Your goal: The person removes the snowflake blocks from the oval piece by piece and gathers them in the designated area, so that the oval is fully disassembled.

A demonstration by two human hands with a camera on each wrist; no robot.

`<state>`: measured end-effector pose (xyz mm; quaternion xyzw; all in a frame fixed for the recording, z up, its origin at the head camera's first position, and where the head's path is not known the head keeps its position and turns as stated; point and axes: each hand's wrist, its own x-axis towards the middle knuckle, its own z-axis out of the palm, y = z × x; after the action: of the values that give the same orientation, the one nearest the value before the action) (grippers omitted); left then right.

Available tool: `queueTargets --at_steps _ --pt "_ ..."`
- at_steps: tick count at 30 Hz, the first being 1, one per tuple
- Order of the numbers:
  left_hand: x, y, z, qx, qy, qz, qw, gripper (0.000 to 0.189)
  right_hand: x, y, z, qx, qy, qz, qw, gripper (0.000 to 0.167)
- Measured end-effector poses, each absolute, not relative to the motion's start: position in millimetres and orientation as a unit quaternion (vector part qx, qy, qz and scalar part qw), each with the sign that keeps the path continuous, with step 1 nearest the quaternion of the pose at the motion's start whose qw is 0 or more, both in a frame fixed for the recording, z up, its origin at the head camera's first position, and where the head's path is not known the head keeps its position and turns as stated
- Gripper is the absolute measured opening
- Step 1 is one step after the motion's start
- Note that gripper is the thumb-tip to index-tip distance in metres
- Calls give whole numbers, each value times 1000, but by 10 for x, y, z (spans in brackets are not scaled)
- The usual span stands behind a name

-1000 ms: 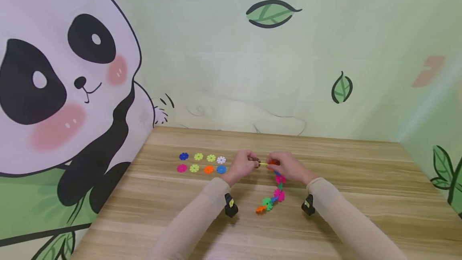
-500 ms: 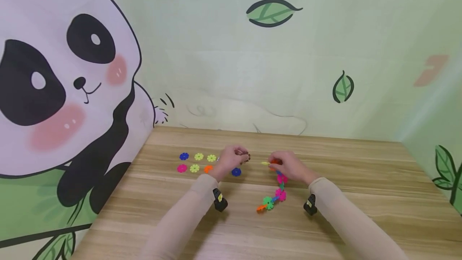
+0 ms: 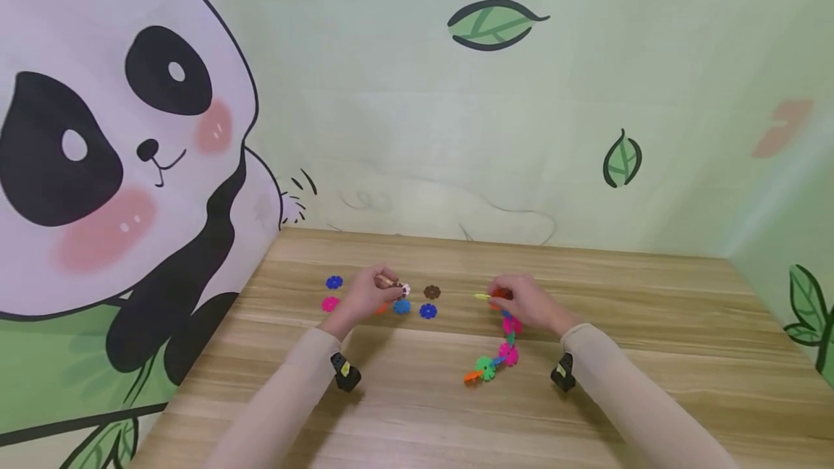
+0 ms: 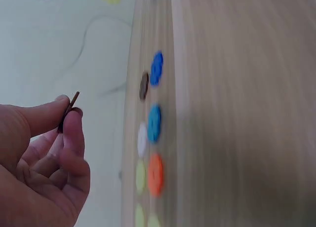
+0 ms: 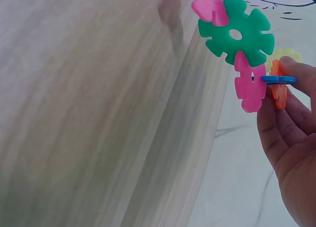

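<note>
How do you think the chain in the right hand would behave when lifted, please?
The chain would probably sag or twist somewhat, since its thin discs join only at slots. It looks light, as the right hand grips it near one end. A sharp tug might separate a joint.

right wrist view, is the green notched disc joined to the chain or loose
Joined: the green notched disc is slotted into an upper pink disc and a lower pink disc.

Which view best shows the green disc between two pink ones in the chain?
The right wrist view: the green disc appears close and nearly face-on, its notches and centre hole clear. The head view shows it only as a small sliver between the pink discs; the left wrist view doesn't show it.
</note>
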<state>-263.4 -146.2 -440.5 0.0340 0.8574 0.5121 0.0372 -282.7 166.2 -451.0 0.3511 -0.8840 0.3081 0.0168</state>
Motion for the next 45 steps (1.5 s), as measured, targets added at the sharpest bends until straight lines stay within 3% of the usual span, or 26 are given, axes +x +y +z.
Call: queueTargets --at_steps 8,18,28,45 --pt "-2513 -2001 -4504 41 877 477 32 10 -2816 1688 -4532 349 -885 308 14 5" --pt "-2387 -2486 -4666 42 891 449 48 19 -2814 1709 -4564 339 -890 304 20 5" --pt "-2314 -2607 -4666 77 907 411 53 15 -2801 1711 -4552 331 -891 309 12 7" --pt "-2352 -2595 -4625 46 938 338 53 12 -2797 1685 -4515 328 -892 311 5 8"
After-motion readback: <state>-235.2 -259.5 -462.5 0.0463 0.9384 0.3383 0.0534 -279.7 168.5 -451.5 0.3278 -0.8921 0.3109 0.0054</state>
